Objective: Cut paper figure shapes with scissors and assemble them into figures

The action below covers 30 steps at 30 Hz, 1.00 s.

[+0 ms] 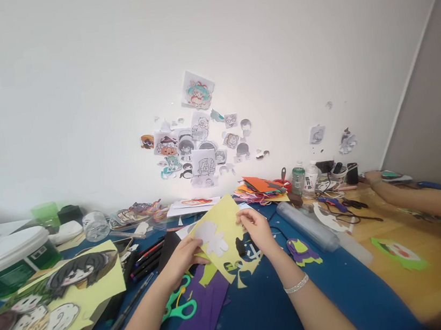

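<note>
Between my two hands, a sheet of yellow paper [228,223] with several cut-out holes is held up over the blue mat [278,298]. My left hand [181,256] pinches its left edge, beside a white paper cutout [213,239] that lies against the sheet. At the upper right edge, my right hand [256,228] grips the sheet between thumb and fingers. Below my left hand are green-handled scissors [182,308], resting on purple paper [193,325]. The scissors' blades are partly hidden.
On the left stand a white-lidded tub [12,252] and yellow paper with drawn figures [84,275]. Black pens [147,261] lie nearer the middle. A stack of coloured paper [262,186], bottles [299,179] and a clear plastic roll [308,226] sit to the right. Another person's arm [416,204] reaches in there.
</note>
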Tool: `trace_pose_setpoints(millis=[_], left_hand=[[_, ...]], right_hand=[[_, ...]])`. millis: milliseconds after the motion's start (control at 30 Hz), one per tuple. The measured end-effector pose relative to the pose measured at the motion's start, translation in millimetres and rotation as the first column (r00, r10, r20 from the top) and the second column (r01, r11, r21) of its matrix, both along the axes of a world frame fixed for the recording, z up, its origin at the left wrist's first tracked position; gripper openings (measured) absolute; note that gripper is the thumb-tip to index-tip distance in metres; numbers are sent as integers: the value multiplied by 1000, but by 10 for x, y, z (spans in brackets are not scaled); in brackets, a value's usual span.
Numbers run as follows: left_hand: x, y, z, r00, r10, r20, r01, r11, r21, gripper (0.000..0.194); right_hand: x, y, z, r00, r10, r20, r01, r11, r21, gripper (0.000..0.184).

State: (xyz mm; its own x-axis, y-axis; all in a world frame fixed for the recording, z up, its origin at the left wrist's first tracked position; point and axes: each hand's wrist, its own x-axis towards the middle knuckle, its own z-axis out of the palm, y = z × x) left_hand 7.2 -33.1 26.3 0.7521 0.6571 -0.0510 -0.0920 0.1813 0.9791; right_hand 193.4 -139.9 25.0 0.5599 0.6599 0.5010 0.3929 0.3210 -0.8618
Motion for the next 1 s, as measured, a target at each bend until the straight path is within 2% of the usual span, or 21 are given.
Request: trace_pose_setpoints(millis=[167,467,667,833,900,1000], left_hand=[[23,0,-8,997,46,-67,-45,999,9,18],[-2,-22,21,1000,-23,-16,23,1000,-17,33],[-1,-33,28,998,-64,30,65,997,-47,39],[18,-74,45,1000,-25,9,26,998,-60,35],[25,-86,49,1000,5,-16,-6,999,-50,31],[34,-81,39,1000,13,-14,-14,999,-52,35]], right_hand=[[13,3,0,1000,-10,29,10,1000,-3,17],[-37,16,-13,999,44,6,-43,997,-57,16],[-104,67,-84,995,105,1,-103,981,-166,15],[-246,66,-117,981,186,-52,-193,926,-325,20],[-312,61,-120,971,213,-107,-237,909,-342,17],[-366,71,-127,970,204,-136,-238,916,-323,11]])
